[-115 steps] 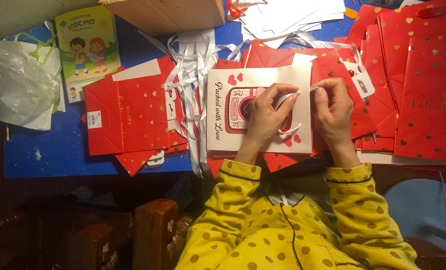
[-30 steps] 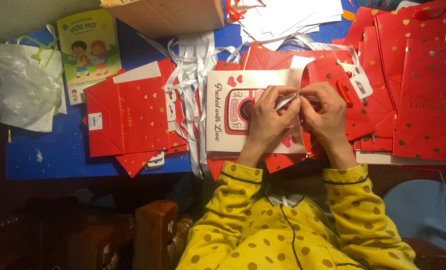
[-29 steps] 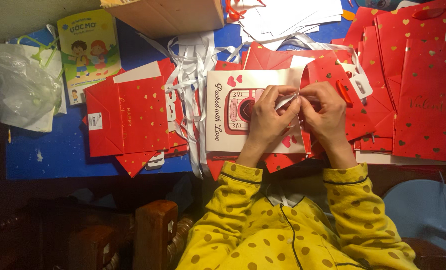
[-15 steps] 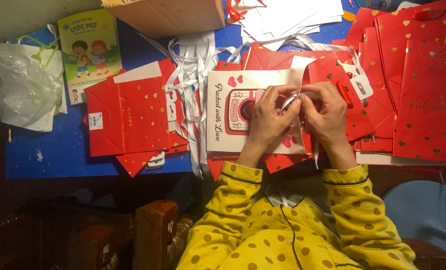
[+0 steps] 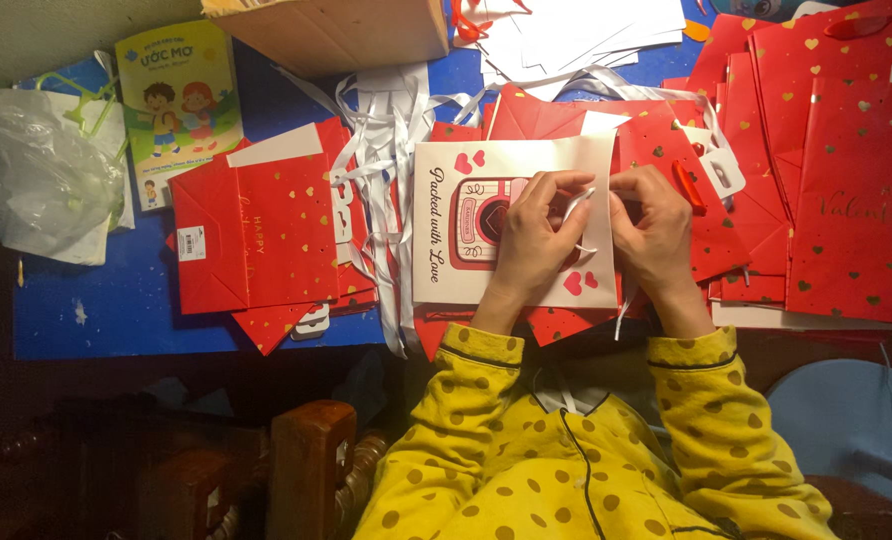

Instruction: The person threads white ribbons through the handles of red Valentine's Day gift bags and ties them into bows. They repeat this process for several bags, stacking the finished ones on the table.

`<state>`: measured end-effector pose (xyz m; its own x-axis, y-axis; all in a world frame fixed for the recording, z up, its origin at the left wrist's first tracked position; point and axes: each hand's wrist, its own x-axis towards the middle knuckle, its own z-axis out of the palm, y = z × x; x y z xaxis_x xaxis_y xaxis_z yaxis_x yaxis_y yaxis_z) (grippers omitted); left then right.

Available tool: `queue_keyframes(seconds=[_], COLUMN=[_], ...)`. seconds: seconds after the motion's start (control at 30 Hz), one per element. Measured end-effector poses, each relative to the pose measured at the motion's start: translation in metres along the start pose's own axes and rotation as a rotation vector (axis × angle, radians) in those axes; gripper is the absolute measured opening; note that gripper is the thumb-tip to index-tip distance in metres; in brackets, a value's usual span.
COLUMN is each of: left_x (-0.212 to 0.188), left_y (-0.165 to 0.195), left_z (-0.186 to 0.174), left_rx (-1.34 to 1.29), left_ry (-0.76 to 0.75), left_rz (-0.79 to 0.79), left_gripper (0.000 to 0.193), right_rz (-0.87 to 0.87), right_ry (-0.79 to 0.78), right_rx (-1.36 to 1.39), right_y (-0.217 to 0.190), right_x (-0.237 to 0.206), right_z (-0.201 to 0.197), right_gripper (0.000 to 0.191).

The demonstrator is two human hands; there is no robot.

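Fingers (image 5: pixel 566 192) of both hands pinch a white ribbon (image 5: pixel 578 205) over the cream gift bag (image 5: pixel 526 160) lying flat mid-worktop near the front edge, so I judge I'm threading its handle, which next needs a steady pull.

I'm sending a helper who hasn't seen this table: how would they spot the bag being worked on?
On the blue table, look between the piles of red bags, under the left hand and right hand. It is the cream gift bag: the only pale one, with a pink camera picture and hearts.
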<state>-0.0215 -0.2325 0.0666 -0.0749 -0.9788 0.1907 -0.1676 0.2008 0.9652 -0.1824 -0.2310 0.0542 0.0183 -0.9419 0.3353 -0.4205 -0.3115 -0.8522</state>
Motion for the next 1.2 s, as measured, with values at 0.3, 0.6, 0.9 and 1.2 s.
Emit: queue_keyframes(seconds=[0.3,0.6,0.9,1.2], left_x=[0.000,0.001,0.000,0.001], left_y=[-0.005,-0.011,-0.008,-0.005], left_z=[0.000,0.001,0.001,-0.001], left_rx=[-0.084,-0.074,-0.108,-0.086], left_ry=[-0.019,-0.011,-0.015,-0.018], left_rz=[-0.028,0.001,-0.021,-0.010], left_gripper=[0.034,0.032,0.028,0.027], right_rz=[0.034,-0.042,-0.010,0.001], right_ry=[0.066,0.001,0.041,0.020], right_rx=[0.059,0.034,-0.011,0.051], right_y=[0.004,0.000,0.007,0.003], right_x=[-0.001,0.001,0.000,0.001], right_z=[-0.002,-0.002,0.002,0.000], right_gripper=[0.005,0.014,0.009,0.019])
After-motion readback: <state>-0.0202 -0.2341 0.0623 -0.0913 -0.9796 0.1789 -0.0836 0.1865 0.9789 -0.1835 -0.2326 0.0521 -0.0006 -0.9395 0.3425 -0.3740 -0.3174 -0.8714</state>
